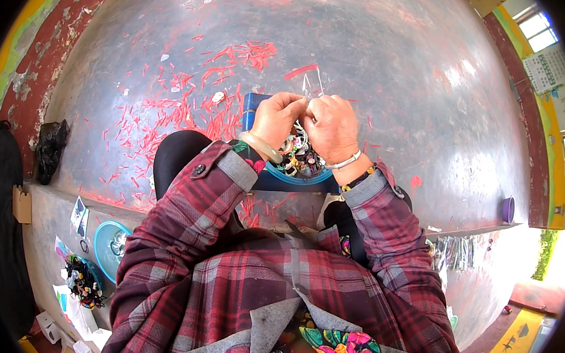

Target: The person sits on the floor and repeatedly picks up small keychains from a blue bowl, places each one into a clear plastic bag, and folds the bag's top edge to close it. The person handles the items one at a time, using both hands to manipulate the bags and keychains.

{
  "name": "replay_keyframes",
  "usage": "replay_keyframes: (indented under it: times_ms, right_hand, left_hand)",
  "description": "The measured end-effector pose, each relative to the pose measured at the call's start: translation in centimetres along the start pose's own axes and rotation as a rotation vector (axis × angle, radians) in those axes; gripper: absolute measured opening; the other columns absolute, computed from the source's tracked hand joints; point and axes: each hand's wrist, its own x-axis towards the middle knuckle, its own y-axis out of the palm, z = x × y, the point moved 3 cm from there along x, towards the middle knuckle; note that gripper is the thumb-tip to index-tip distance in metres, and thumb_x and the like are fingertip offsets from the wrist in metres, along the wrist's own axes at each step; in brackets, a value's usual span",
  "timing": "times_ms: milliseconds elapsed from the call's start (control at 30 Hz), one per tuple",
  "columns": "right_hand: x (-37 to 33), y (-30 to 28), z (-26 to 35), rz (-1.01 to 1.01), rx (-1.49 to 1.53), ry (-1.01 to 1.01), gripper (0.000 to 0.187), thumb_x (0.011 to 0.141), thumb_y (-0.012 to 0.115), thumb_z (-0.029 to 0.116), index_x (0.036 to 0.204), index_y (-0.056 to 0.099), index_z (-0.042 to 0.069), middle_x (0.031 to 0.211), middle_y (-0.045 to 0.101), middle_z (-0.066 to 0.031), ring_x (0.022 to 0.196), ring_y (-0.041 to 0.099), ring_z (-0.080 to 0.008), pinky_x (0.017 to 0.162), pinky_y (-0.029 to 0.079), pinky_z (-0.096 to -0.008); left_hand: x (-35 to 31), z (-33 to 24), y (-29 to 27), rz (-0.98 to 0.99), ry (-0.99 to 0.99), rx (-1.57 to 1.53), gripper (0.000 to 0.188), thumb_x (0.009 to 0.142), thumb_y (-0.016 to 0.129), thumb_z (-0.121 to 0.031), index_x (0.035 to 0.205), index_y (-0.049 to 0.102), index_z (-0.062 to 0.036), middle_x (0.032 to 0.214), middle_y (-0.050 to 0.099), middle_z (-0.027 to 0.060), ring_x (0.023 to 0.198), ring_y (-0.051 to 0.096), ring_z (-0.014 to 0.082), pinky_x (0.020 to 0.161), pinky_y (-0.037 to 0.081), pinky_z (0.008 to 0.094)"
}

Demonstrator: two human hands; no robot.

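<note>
In front of me both hands come together over a blue basin [294, 177] of small mixed pieces, dark, white and coloured, some with thin cords. My left hand [275, 119], with a pale bangle at its wrist, is closed with thumb and forefinger pinched. My right hand [333, 127], wearing a silver bangle, is closed beside it, fingers curled in. From their fingertips a small clear plastic bag [312, 83] with a red strip along its far edge sticks out. Something white and thin shows in or against it. The exact grip is hidden behind the fingers.
Red strips [184, 111] litter the grey floor ahead and left. A dark blue box [251, 110] sits beside the basin. At left are a light blue bowl [107, 250], a heap of dark small items [84, 282] and a black bag [51, 151]. A purple tub [508, 210] stands right.
</note>
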Motion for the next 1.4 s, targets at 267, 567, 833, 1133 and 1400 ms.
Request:
replay_keyframes:
  times_ms: [267,567,833,1133,1400]
  right_hand:
    - [0.1,-1.2,-1.3,0.058,0.280,0.088,0.016,0.066,0.067,0.010,0.080,0.059,0.007,0.079,0.059,-0.0070,0.074,0.057,-0.0268,0.061,0.045,-0.0360]
    - [0.3,-2.2,-1.6,0.015,0.334,0.164,0.018,0.068,0.064,0.007,0.086,0.061,0.008,0.090,0.060,-0.0067,0.077,0.060,-0.0239,0.063,0.048,-0.0316]
    - [0.2,-2.1,-1.8,0.111,0.245,0.132,0.008,0.070,0.062,0.010,0.077,0.058,0.008,0.077,0.059,-0.0060,0.068,0.058,-0.0258,0.054,0.045,-0.0348]
    - [-0.4,-0.7,-4.2,0.179,0.773,0.536,0.008,0.082,0.058,0.012,0.083,0.055,0.004,0.072,0.064,-0.0077,0.051,0.055,-0.0128,0.043,0.041,-0.0251]
    - [-0.3,-1.2,-4.8,0.163,1.044,0.751,0.014,0.083,0.058,0.011,0.091,0.057,-0.001,0.076,0.065,-0.0097,0.042,0.049,-0.0038,0.036,0.037,-0.0162]
  left_hand:
    - [0.3,-0.4,-0.8,-0.024,0.014,0.220,0.018,0.085,0.057,-0.015,0.093,0.064,-0.0010,0.074,0.063,0.0014,0.059,0.052,0.0049,0.050,0.040,0.0190]
    - [-0.2,-0.5,-0.2,0.084,0.299,0.709,0.019,0.082,0.057,-0.014,0.093,0.062,0.0000,0.079,0.063,0.0163,0.073,0.063,0.0257,0.065,0.048,0.0333]
    - [-0.4,-0.7,-0.2,0.084,0.503,0.834,0.020,0.081,0.058,-0.017,0.092,0.062,-0.0009,0.082,0.062,0.0189,0.076,0.061,0.0319,0.066,0.048,0.0356]
    - [0.7,-0.2,-1.4,0.130,0.037,0.375,0.032,0.081,0.064,-0.026,0.097,0.061,0.0020,0.089,0.064,0.0083,0.080,0.061,0.0174,0.066,0.048,0.0282]
    - [0.5,-0.6,-1.5,0.128,-0.221,-0.244,0.021,0.085,0.060,-0.019,0.096,0.060,-0.0019,0.088,0.064,0.0065,0.078,0.061,0.0122,0.058,0.048,0.0198]
